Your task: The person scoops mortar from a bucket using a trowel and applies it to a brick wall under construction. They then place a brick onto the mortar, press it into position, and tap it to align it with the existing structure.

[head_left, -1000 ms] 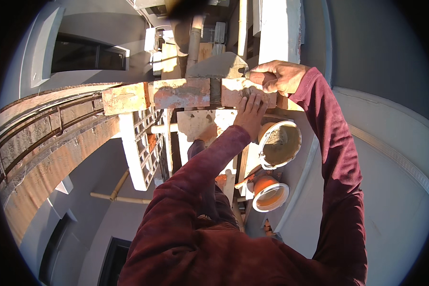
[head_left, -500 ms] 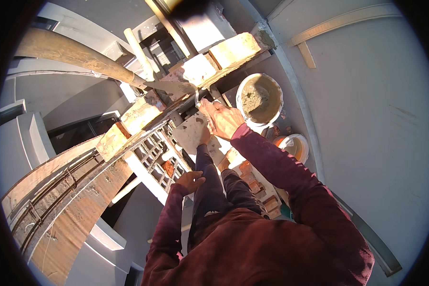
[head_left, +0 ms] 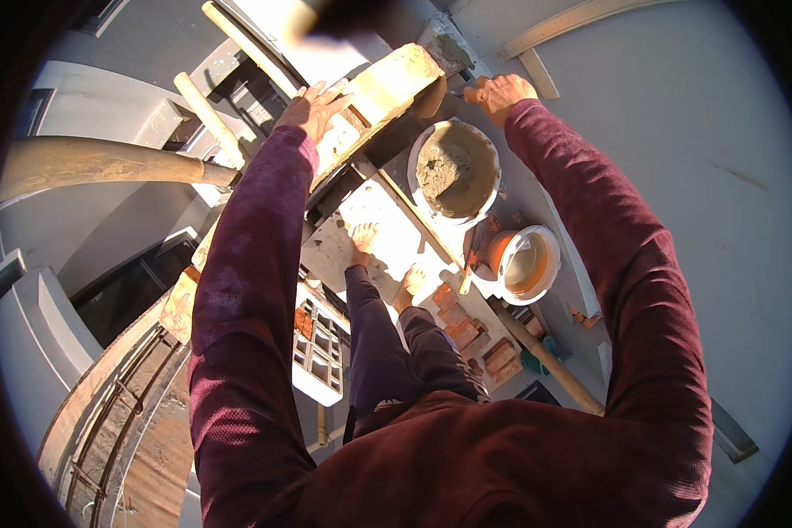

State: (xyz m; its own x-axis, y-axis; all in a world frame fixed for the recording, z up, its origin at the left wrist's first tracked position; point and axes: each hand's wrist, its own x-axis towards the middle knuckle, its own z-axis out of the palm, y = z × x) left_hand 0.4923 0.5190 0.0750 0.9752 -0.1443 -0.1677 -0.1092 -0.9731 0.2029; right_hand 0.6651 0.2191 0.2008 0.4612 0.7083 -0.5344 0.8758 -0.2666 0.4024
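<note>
My left hand (head_left: 315,110) lies with spread fingers on the row of bricks at the top of the wall, close to a sunlit brick (head_left: 396,84). A second brick (head_left: 336,136) shows just below that hand. Beyond the far end of the row, my right hand (head_left: 502,92) is closed round the handle of a trowel (head_left: 429,99). The trowel's blade is partly shaded and sits by the end face of the sunlit brick; whether it touches is hard to tell. Grey mortar (head_left: 444,167) half fills a white bucket (head_left: 462,220) below my right hand.
An orange-and-white bucket (head_left: 550,264) stands near the mortar. Loose red bricks (head_left: 471,330) lie by my feet, which rest on a pale board (head_left: 326,251). Bamboo poles (head_left: 70,167) reach in from the left. A white lattice block (head_left: 319,348) is beside my leg. A grey wall (head_left: 713,220) rises right.
My left hand has gone from beside my leg up onto the bricks. My right hand, with the trowel, has swung right and farther out, to the row's far end. The view has shifted.
</note>
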